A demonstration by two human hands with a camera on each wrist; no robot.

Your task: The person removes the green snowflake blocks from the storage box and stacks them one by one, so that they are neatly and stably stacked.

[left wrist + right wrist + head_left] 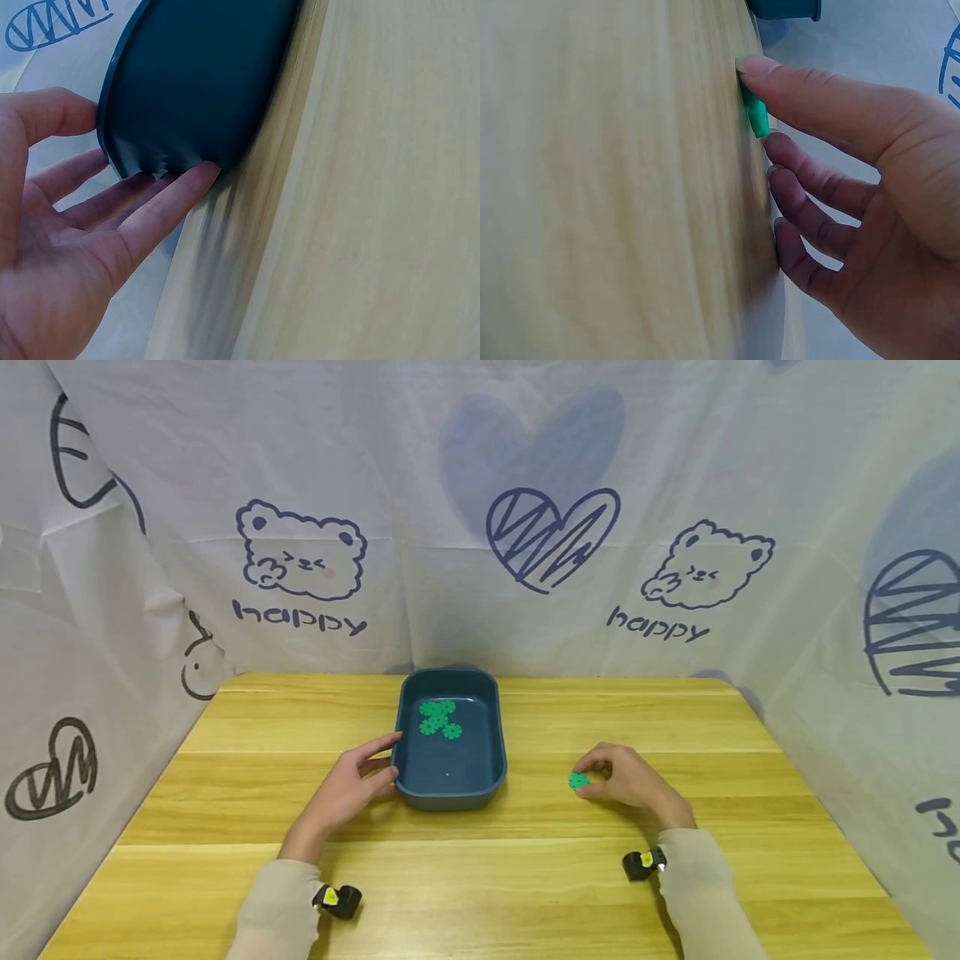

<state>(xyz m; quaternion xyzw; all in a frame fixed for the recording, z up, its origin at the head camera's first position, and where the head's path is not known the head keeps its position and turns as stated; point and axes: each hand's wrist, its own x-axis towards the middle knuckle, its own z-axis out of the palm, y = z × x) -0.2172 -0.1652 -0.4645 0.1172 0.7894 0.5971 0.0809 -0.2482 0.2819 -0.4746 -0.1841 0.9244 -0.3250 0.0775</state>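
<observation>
A dark blue-green plastic bin [450, 800] stands on the table, with several green notched interlocking discs [438, 718] lying on its floor toward the back left. At the bin's left side my left hand [348, 785] rests its spread, fairly straight fingers against the outer wall; the left wrist view shows fingertips at the bin [195, 82]. To the right of the bin, my right hand [626, 777] pinches one green interlocking disc [578, 781] between thumb and fingers, close over the tabletop. In the right wrist view that disc [756, 112] appears edge-on by the thumb.
The light wooden table [480, 877] ends at the back against a white cloth [420, 527] printed with hearts, bears and lettering. More cloth hangs along both sides. A small black camera [341, 900] sits at the left wrist, another camera [641, 864] at the right.
</observation>
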